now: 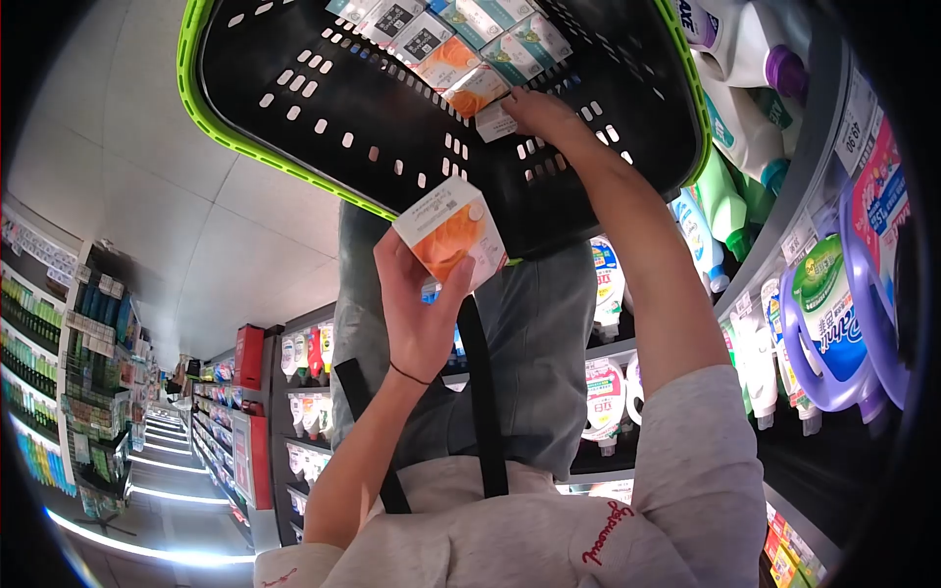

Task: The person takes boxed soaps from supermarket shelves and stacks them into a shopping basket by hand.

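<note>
My left hand (417,294) is closed around a white and orange box (453,235), with the thumb on its lower right side, just outside the near rim of a black basket (323,147) with a green edge. Inside the basket, my right hand (534,111) has its fingers on a small white box (496,122); whether they grip it or only rest on it is hard to tell. That box lies at the near end of rows of boxes, some white and orange (447,61), others white and teal (518,51).
Shelves of bottles stand on the right, including a purple-handled detergent bottle (828,314) and a green bottle (722,201). More shelves (93,343) and a red display panel (249,358) are on the left, beside the pale tiled floor (186,196). Black straps (480,392) hang before my legs.
</note>
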`<state>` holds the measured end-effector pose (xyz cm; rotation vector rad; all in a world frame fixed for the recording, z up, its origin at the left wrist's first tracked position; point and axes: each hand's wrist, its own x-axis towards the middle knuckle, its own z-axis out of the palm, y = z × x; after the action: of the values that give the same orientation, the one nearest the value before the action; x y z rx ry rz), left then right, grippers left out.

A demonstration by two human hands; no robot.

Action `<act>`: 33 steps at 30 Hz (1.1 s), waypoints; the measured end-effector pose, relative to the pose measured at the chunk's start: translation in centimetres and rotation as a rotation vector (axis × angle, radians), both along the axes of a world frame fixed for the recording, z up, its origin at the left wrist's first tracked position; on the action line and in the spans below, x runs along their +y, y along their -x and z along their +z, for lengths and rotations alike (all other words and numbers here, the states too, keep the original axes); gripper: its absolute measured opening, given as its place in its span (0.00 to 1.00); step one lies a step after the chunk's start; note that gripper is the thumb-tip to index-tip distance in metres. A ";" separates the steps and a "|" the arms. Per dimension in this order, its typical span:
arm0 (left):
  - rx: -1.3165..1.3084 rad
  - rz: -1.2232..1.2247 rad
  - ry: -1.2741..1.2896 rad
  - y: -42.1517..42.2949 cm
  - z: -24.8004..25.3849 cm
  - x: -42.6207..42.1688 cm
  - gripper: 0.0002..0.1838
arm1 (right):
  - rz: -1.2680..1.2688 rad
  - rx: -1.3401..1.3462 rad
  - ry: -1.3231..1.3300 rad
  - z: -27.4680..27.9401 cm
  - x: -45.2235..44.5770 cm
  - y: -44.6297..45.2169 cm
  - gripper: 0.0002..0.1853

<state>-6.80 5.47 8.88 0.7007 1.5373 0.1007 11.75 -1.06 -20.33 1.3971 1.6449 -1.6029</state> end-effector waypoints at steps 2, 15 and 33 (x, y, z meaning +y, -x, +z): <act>-0.005 -0.015 0.001 -0.3 -0.9 0.3 0.32 | 0.078 0.003 -0.014 -1.1 -1.0 0.1 0.18; 0.044 -0.179 -0.044 -2.7 -13.5 4.4 0.28 | -0.249 -0.051 0.013 -0.1 0.4 -0.3 0.20; 0.314 -0.580 0.027 -2.7 -20.0 6.0 0.37 | -0.856 0.225 0.287 -1.4 -0.1 -3.0 0.12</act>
<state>-4.11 11.50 -11.09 1.1526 1.5645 -0.4835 14.71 -1.20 -21.74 1.9412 0.8594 -2.4060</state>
